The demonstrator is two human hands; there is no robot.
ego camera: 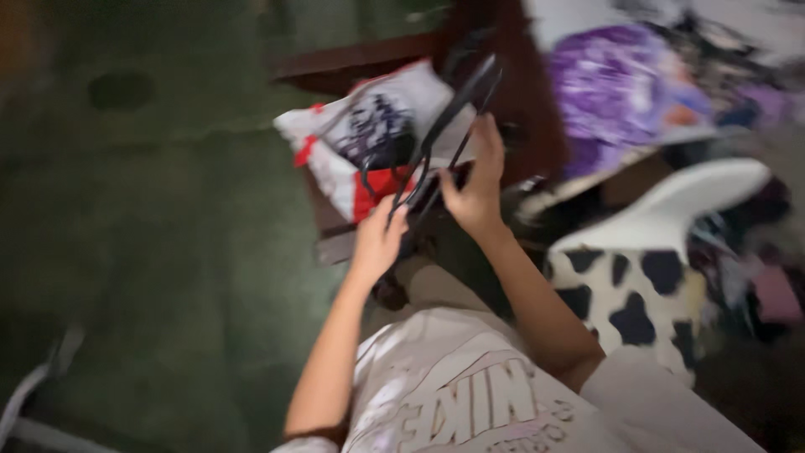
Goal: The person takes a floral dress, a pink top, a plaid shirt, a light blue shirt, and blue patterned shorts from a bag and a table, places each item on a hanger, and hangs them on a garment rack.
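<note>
Pale printed shirt point(470, 394) fills the near edge, and beyond it both hands close on thin black hangers point(444, 134): left hand point(379, 239) low, right hand point(478, 189) higher. Blur hides the hooks, so a firm grip on separate frames seems wise, clear of the white-and-red bag point(352, 143) just behind.

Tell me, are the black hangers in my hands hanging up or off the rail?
Off any rail: the black hangers are held bunched in the air by the left hand and right hand, above a white and red bag.
</note>
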